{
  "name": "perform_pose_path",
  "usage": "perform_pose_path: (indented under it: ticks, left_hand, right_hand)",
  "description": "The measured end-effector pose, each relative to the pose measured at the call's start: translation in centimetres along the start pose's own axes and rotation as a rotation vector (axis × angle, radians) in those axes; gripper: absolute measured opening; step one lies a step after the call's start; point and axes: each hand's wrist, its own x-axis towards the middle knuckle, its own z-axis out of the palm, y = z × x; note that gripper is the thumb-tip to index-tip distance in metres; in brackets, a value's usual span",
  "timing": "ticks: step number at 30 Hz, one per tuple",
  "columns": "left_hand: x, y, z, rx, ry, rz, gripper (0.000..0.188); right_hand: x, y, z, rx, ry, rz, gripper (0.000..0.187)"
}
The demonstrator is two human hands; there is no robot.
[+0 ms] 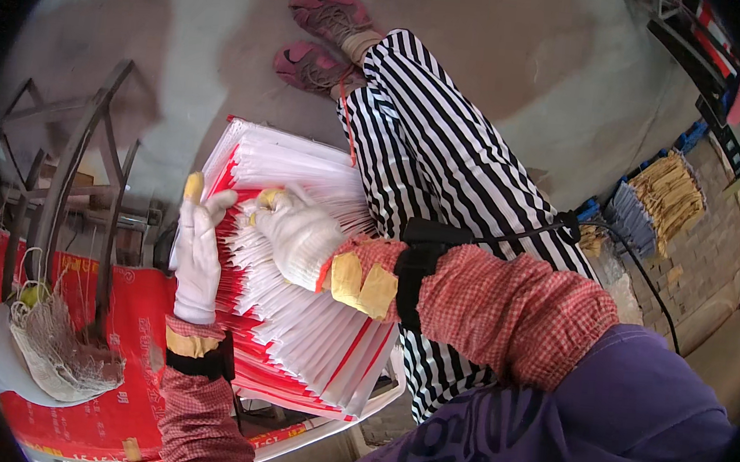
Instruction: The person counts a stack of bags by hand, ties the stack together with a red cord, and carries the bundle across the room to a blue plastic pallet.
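Note:
A thick fanned stack of thin white-and-red sheets [308,340], which look like flat plastic sacks, leans against my striped trouser leg. My left hand [199,256], in a white glove with a yellow fingertip, is upright along the stack's left side, its fingers stretched out and the palm by the edges. Over the upper middle of the stack is my right hand [299,235], in a similar glove, with its fingers curled in against the sheet edges. What those fingers pinch, if anything, is hidden. Red checked sleeves and black wrist straps cover both forearms.
At the left stands a dark metal frame [85,171]. Below it, red printed sheeting [136,334] carries a white container [16,358] and a bundle of pale threads [69,345]. Tan and white bundles [658,203] stand at the right. A black cable [648,273] runs from my right side.

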Motion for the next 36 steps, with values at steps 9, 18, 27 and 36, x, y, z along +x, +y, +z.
perform_pose_path:
  ticks: [9, 18, 27, 36]
  left_hand:
    - [2.4, 0.1, -0.3, 0.955, -0.08, 0.399, 0.036]
    - [0.1, -0.2, 0.3, 0.415, -0.066, -0.066, 0.048]
    - [0.2, -1.4, -1.2, 0.251, -0.046, 0.053, 0.05]
    - [1.8, -1.7, -0.5, 0.409, 0.092, 0.063, 0.047]
  right_hand:
    - [0.1, 1.2, 0.1, -0.183, -0.195, -0.089, 0.026]
    - [3.5, 0.4, -2.0, -0.123, -0.306, 0.16, 0.044]
    - [1.9, -0.8, -2.0, -0.201, -0.261, 0.136, 0.032]
    - [2.1, 0.1, -1.3, -0.26, -0.331, 0.084, 0.031]
